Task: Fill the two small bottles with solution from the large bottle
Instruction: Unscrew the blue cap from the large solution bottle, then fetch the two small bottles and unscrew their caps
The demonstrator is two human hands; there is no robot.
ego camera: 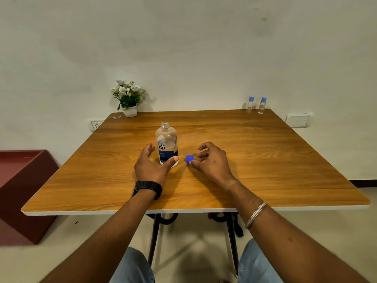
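The large clear bottle (166, 144) with a blue and white label stands upright and uncapped at the middle of the wooden table (265, 160). My left hand (152, 166) is spread around its base, with the thumb across the front of the bottle and the fingers apart on its left. The bottle's blue cap (189, 158) lies on the table just to the right. My right hand (212, 162) hovers beside the cap with loosely curled fingers, the thumb tip right at the cap. Two small capped bottles (250, 105) (262, 105) stand at the far right corner.
A white pot of artificial flowers (128, 98) stands at the table's far left corner. A dark red cabinet (22, 190) sits on the floor to the left. Wall sockets (95, 125) (298, 120) flank the table's far edge.
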